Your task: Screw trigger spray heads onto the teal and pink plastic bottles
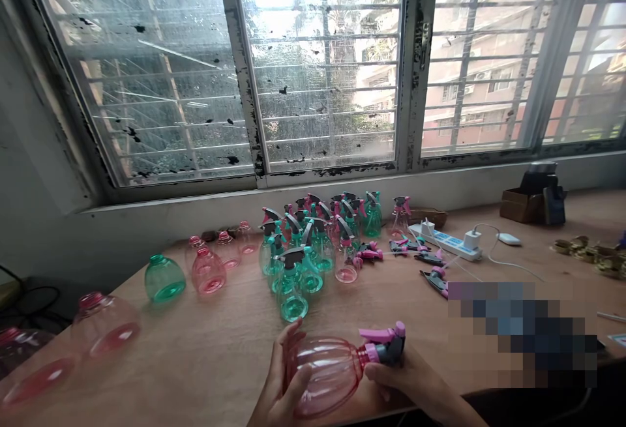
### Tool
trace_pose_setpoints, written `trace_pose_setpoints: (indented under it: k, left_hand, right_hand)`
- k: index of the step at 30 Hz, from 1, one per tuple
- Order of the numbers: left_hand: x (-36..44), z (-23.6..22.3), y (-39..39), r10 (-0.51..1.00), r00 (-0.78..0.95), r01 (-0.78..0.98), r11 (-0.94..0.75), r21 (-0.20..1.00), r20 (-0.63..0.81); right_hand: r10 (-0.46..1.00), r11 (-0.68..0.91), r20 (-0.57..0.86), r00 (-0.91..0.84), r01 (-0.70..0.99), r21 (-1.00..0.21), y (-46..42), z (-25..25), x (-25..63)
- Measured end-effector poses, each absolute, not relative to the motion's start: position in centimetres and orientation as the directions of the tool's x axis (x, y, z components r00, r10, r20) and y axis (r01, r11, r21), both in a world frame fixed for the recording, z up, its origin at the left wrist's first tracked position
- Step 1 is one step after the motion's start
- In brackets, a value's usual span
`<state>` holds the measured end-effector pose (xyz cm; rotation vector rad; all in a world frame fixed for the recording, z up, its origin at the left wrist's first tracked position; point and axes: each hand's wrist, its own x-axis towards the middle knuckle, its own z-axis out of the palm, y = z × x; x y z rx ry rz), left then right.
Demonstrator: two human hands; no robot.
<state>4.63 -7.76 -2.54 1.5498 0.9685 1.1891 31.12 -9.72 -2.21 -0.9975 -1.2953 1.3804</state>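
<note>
Now, by the near edge of the worktop, the left hand cups the sideways pink bottle, the right hand gripping its collar; power strip markings too small to read.

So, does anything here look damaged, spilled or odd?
Yes: the window frame looks worn, its paint patchy with black areas, and dark flecks mark the glass. On the table, several spray heads lie loose, while others sit upright on bottles. I see no spill, though part of the table's right side is blurred out.
</note>
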Motion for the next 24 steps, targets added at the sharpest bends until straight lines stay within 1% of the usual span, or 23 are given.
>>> trace_pose_setpoints:
  k: [5, 10, 12, 15, 18, 21, 24]
  left_hand:
    - [4.8, -2.5, -8.1, 0.907, 0.318, 0.095, -0.319, 0.943, 0.275]
    - [5.0, -2.7, -8.2, 0.892, 0.351, 0.121, -0.344, 0.931, 0.284]
    - [4.9, -2.7, -8.1, 0.883, 0.366, 0.087, -0.346, 0.934, 0.293]
    - [4.7, -2.9, -7.8, 0.893, 0.324, 0.046, -0.346, 0.937, 0.314]
    - [4.4, -3.3, -7.5, 0.917, 0.256, 0.077, -0.335, 0.939, 0.306]
    - [4.4, -3.4, -7.5, 0.923, 0.253, 0.104, -0.325, 0.94, 0.291]
    - [4.7, -3.3, -7.7, 0.916, 0.27, 0.074, -0.328, 0.942, 0.297]
  right_hand:
    - [0.982, 0.06, 0.097, -0.161, -0.224, -0.973, -9.6, -2.1, 31.0]
    - [0.984, 0.062, 0.101, -0.146, -0.248, -0.967, -9.5, -2.1, 30.9]
    - [0.984, 0.063, 0.102, -0.149, -0.243, -0.968, -9.5, -2.0, 30.9]
    - [0.981, 0.061, 0.102, -0.164, -0.239, -0.969, -9.6, -1.9, 30.9]
    - [0.978, 0.055, 0.102, -0.18, -0.248, -0.967, -9.6, -1.9, 30.9]
    - [0.979, 0.062, 0.109, -0.175, -0.252, -0.966, -9.6, -2.1, 30.8]
    - [0.984, 0.073, 0.114, -0.139, -0.269, -0.96, -9.4, -2.2, 30.8]
